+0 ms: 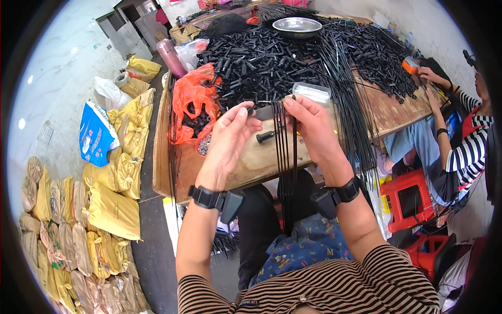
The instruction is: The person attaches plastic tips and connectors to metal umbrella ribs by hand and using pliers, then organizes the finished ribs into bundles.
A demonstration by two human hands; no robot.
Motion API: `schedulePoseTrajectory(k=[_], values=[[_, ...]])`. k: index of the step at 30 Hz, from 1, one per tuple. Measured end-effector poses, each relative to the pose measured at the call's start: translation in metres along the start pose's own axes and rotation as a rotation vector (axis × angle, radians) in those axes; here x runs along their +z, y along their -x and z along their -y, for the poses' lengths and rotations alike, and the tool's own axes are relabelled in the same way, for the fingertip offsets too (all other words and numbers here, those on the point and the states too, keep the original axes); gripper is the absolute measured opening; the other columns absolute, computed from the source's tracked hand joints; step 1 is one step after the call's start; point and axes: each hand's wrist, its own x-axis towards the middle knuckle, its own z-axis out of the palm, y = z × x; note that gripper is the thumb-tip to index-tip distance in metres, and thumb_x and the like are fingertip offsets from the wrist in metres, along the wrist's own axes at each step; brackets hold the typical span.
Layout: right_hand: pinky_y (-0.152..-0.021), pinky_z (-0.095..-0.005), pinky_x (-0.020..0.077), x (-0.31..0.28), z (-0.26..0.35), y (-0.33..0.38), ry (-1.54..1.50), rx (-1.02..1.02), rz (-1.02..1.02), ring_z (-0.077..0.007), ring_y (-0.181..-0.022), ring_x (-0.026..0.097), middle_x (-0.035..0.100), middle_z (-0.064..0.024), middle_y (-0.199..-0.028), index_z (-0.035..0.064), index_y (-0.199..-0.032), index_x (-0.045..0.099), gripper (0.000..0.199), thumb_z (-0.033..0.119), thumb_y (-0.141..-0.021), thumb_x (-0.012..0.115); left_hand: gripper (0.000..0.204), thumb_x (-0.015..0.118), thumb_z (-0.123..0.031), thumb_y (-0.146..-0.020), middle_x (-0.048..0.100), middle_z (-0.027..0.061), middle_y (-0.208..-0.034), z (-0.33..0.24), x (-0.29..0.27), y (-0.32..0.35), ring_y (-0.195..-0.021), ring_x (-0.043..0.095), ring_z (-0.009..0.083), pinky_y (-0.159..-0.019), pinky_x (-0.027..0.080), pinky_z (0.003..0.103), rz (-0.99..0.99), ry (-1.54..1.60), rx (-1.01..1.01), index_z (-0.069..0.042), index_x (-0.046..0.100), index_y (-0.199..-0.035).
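Over the near edge of the wooden table (251, 167), my left hand (232, 128) pinches a small round black part (250, 111) between thumb and finger. My right hand (308, 123) is closed on a thin black rod (294, 118) that hangs down toward my lap. Just left of it, several more thin black rods (281, 149) hang over the table edge. Between my hands lies a flat grey strip (265, 112); I cannot make out what it is. A black cylindrical piece (265, 137) lies on the wood below it.
A big heap of black cylindrical pieces (261, 57) covers the table, with a metal bowl (297, 27) on top. Long black rods (348, 99) lie at the right. A red plastic bag (194, 99) and pink bottle (171, 57) stand left. Another person (470, 136) works at far right.
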Motion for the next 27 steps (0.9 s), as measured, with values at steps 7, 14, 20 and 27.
schedulePoseTrajectory(k=[7, 14, 20, 27], values=[[-0.058, -0.0174, 0.0384, 0.015, -0.004, -0.003, -0.024, 0.053, 0.081, -0.0016, -0.064, 0.051, 0.059, 0.0060, -0.073, 0.0097, -0.087, 0.065, 0.015, 0.024, -0.089, 0.063, 0.025, 0.064, -0.012, -0.088, 0.063, 0.0063, -0.093, -0.017, 0.009, 0.029, -0.078, 0.062, 0.0151, -0.074, 0.052, 0.030, 0.050, 0.210, 0.115, -0.004, 0.057, -0.111], [-0.061, -0.0183, 0.0404, 0.017, -0.001, -0.005, -0.056, 0.112, 0.163, -0.0022, -0.067, 0.052, 0.060, 0.0055, -0.076, 0.0101, -0.088, 0.065, 0.015, 0.025, -0.090, 0.062, 0.025, 0.071, 0.007, -0.077, 0.063, 0.0016, -0.083, -0.020, 0.012, 0.029, -0.074, 0.058, 0.0060, -0.067, 0.048, 0.018, -0.118, -0.217, 0.426, -0.003, 0.057, -0.096], [-0.063, -0.0190, 0.0415, 0.019, 0.001, -0.003, -0.064, 0.139, 0.174, -0.0023, -0.068, 0.053, 0.060, 0.0053, -0.078, 0.0107, -0.090, 0.064, 0.015, 0.026, -0.091, 0.061, 0.025, 0.072, 0.007, -0.075, 0.060, -0.0005, -0.082, -0.022, 0.019, 0.029, -0.073, 0.057, 0.0045, -0.067, 0.048, 0.018, -0.190, -0.379, 0.540, -0.002, 0.060, -0.095], [-0.064, -0.0191, 0.0415, 0.016, 0.000, -0.005, -0.061, 0.152, 0.216, -0.0023, -0.070, 0.052, 0.060, 0.0053, -0.079, 0.0110, -0.090, 0.064, 0.017, 0.027, -0.092, 0.060, 0.025, 0.072, 0.009, -0.073, 0.060, 0.0024, -0.092, -0.029, 0.026, 0.027, -0.076, 0.058, 0.0065, -0.069, 0.049, 0.019, -0.183, -0.556, 0.707, -0.001, 0.066, -0.096]])
